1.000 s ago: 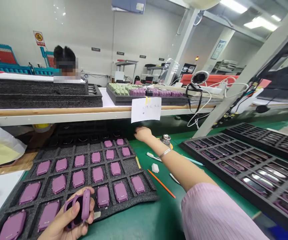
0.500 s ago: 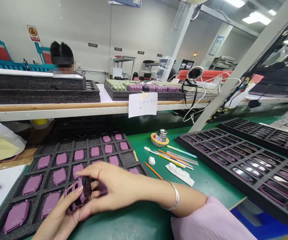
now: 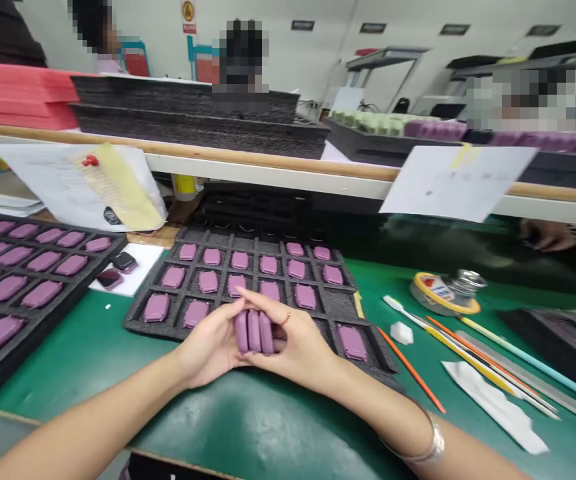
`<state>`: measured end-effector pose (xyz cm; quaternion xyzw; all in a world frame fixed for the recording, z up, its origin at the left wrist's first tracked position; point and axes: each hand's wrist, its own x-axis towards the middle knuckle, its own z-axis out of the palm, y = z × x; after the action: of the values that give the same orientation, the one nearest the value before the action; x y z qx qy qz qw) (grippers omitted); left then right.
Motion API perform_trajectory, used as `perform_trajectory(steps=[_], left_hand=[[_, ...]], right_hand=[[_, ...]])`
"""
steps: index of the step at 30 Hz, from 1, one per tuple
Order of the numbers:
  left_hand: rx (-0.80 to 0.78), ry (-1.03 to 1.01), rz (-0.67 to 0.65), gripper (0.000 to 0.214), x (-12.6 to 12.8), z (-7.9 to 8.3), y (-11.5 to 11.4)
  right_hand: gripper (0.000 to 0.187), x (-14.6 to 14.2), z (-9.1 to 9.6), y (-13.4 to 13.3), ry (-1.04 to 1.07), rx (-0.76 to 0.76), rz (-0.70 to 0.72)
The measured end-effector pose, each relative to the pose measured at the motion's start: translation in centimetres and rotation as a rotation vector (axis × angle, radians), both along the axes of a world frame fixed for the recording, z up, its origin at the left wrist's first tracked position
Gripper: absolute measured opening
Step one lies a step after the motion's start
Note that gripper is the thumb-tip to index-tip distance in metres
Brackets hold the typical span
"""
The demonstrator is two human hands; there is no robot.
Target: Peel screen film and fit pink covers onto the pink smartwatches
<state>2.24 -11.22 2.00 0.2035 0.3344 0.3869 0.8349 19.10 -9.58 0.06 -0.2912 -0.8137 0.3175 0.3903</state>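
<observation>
Purple cases [image 3: 254, 332], apparently three, are held on edge and pressed side by side, clenched between the left hand [image 3: 212, 341] and the right hand [image 3: 289, 343]. Case faces are covered by the fingers, so the exact part can't be made out. The grip is held over a black foam tray [image 3: 141, 327]; contact with the tray can't be confirmed, and its nearest pockets are hidden by the hands. Further purple cases are seated in the visible pockets. A second foam tray [image 3: 63, 307] is cut off by the left frame edge. Laid out on the green tabletop [image 3: 248, 427] to the right are an orange-handled tool [image 3: 411, 370], a white block [image 3: 401, 333], a tape roll [image 3: 443, 295], a steel ruler [image 3: 523, 373] and a white wipe [image 3: 493, 403]. A paper note [image 3: 458, 181] is hung from the shelf [image 3: 268, 167]; its writing is too blurred to be read.
</observation>
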Motion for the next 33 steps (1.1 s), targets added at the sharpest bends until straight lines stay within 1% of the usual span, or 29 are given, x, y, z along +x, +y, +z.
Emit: perform_trajectory(steps=[3, 8, 10, 13, 17, 20, 25, 27, 29, 30, 33], left_hand=[[0.068, 0.002, -0.023, 0.034, -0.11, 0.21, 0.00], [0.144, 0.060, 0.027, 0.040, 0.09, 0.14, -0.40], [0.186, 0.095, 0.018, 0.043, 0.17, 0.06, -0.38], [0.244, 0.146, 0.008, 0.051, 0.26, -0.17, -0.24], [0.256, 0.178, -0.016, 0.066, 0.29, -0.52, -0.11], [0.269, 0.216, -0.018, 0.071, 0.22, -0.68, 0.01], [0.320, 0.245, -0.014, 0.065, 0.08, -0.68, 0.09], [0.382, 0.261, -0.029, 0.057, 0.03, -0.52, -0.12], [0.468, 0.307, -0.050, 0.045, -0.04, -0.31, -0.44], [0.498, 0.338, -0.058, 0.042, -0.09, -0.21, -0.60], [0.532, 0.420, -0.062, 0.044, -0.26, -0.08, -0.81]], right_hand=[[0.090, 0.07, -0.09, -0.11, 0.048, -0.022, -0.010], [0.091, -0.03, 0.21, -0.28, 0.063, 0.039, -0.026], [0.092, -0.06, 0.23, -0.32, 0.057, 0.057, -0.039], [0.095, -0.02, 0.10, -0.47, 0.070, 0.041, -0.061], [0.096, 0.13, 0.01, -0.63, 0.089, 0.018, -0.084], [0.097, 0.19, 0.10, -0.57, 0.098, 0.029, -0.082], [0.101, 0.18, 0.24, -0.51, 0.089, 0.075, -0.080], [0.100, 0.24, 0.22, -0.54, 0.095, 0.068, -0.060], [0.097, 0.36, 0.16, -0.56, 0.106, 0.056, -0.025], [0.095, 0.43, 0.13, -0.55, 0.109, 0.053, -0.008], [0.090, 0.55, 0.09, -0.49, 0.094, 0.081, 0.016]])
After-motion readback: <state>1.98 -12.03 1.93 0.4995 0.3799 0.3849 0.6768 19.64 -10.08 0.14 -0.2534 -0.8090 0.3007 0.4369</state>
